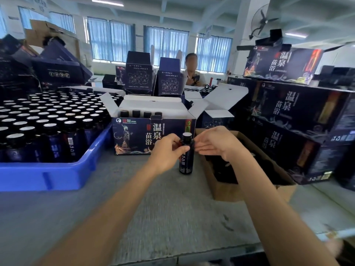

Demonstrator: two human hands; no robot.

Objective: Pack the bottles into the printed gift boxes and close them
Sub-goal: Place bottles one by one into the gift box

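A dark bottle (186, 157) with a black cap stands upright on the grey table. My left hand (167, 150) grips it round the upper body. My right hand (213, 142) is beside the bottle's neck with fingers fairly straight, the fingertips touching or almost touching it. Just behind stands an open printed gift box (134, 135) with its flaps up; several bottle caps show inside along its back row. A blue crate (57, 175) on the left is full of several more dark bottles.
A brown cardboard box (247, 187) with dark contents sits to the right of the bottle. Closed printed boxes (299, 120) are stacked at the right. More open boxes stand behind, and a person (193, 73) sits across the table.
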